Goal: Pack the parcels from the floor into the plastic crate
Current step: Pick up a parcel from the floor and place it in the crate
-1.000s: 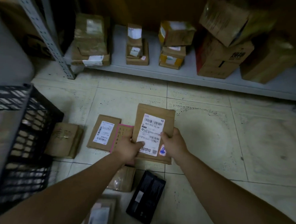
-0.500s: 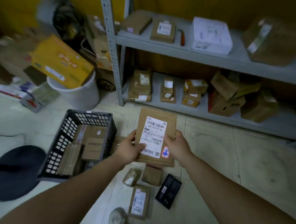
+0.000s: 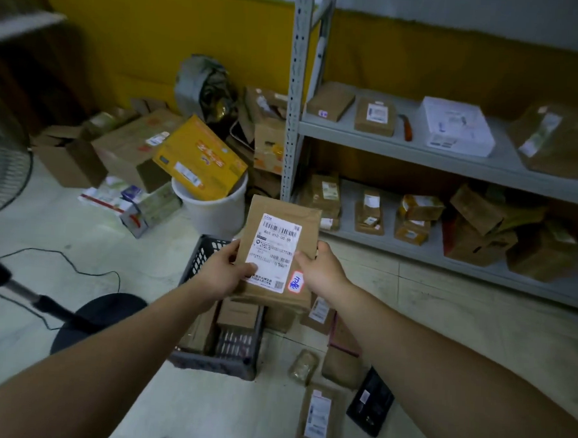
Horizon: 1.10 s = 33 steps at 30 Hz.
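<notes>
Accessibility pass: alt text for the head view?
The left hand and right hand hold a brown labelled parcel over a dark plastic crate containing other parcels. More parcels lie on the floor beside it.

Boxes [image 3: 237,313] occupy the crate [image 3: 195,260] beneath the held parcel [image 3: 282,215].

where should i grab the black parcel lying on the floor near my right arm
Its two long edges, probably. The black parcel lies flat on the floor, thin and narrow, so come straight down and pinch across its width. The right hand is nearer, but now holds the brown labelled parcel.
</notes>
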Each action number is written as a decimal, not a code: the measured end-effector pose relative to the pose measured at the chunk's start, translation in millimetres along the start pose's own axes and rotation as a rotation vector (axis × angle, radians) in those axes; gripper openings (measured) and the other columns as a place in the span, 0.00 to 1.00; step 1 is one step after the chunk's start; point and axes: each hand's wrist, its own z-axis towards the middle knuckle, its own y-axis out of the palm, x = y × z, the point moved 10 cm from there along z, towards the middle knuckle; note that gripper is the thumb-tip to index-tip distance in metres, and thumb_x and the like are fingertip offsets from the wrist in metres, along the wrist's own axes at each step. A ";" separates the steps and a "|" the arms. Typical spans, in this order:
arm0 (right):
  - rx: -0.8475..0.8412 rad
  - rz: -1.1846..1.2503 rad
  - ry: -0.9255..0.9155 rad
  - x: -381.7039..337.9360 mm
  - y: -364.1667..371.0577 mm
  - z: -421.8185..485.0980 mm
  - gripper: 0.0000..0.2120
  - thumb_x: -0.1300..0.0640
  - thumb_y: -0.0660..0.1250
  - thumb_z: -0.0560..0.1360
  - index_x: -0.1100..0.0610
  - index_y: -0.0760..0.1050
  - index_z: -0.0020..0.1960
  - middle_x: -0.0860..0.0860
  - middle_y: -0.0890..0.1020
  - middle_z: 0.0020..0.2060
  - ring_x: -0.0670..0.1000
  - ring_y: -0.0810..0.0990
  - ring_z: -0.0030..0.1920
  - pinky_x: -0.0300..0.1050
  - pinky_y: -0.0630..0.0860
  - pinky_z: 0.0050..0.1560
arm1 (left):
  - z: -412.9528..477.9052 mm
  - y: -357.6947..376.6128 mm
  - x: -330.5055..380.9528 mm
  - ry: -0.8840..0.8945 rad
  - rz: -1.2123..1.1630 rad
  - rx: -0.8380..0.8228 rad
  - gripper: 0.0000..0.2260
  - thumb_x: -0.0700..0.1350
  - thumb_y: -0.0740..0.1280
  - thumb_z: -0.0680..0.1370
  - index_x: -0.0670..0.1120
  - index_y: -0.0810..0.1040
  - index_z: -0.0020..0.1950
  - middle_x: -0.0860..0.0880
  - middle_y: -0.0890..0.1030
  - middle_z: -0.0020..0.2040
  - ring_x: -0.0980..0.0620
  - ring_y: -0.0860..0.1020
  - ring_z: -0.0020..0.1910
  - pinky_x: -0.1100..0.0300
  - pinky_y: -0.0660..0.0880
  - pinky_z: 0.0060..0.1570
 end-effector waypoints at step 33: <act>-0.012 -0.090 0.258 168.3 268.8 242.1 0.23 0.50 0.62 0.79 0.52 0.63 0.72 0.51 0.79 0.60 0.52 0.82 0.53 0.48 0.81 0.48 | 241.2 -81.2 -291.9 -0.280 0.033 -0.137 0.25 0.38 0.64 0.78 0.48 0.63 0.73 0.46 0.77 0.64 0.50 0.78 0.56 0.60 0.74 0.56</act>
